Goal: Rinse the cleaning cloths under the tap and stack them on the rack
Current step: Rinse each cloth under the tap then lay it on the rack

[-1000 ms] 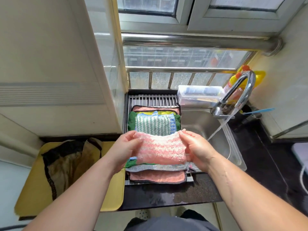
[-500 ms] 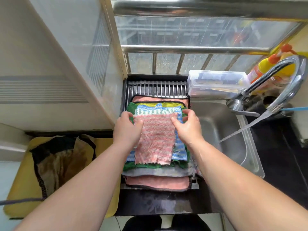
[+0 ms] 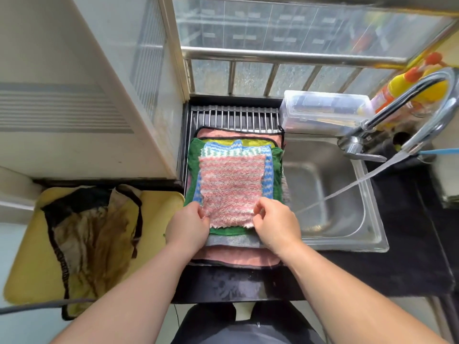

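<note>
On the black surface point(image 3: 397, 269), right of centre, the steel sink point(image 3: 367, 234) takes a thin stream from the tap point(image 3: 422, 100), which is running with nothing under it.

Off the surface's left edge: yellow tray point(image 3: 27, 269) carrying a crumpled brown-stained cloth point(image 3: 99, 234) with black trim. Judged as unrinsed stock, so at least one cycle is left. Cannot tell whether more cloths lie under it.

Over the sink's left end: bar rack point(image 3: 233, 117), far bars bare, the rest covered by the stack of cloths point(image 3: 196, 170). Several layers show at the edges: pink with black trim at the bottom, then grey, yellow, green, blue-and-white.

Top layer: pink-and-white cloth point(image 3: 231, 184), flat, fluffy face up, roughly centred on the stack.
- Orientation: near-square. Long axis judged to run from the rack's near edge towards its far edge, only slightly longer than the width.
- Sides roughly parallel to the rack's sides; far edge square to the bars.
- Near edge ragged, stopping short of the green layer's near edge.

Left grip point(image 3: 187, 227): pinches the cloth's near-left corner.
Right grip point(image 3: 278, 224): pinches the near-right corner, thumb on top.

Status (judgement): this cloth is rinsed and laid, and the step in hand is squaring it. Most of the batch is stacked. The tray cloth remains, and the tap is yet to be shut off.
</note>
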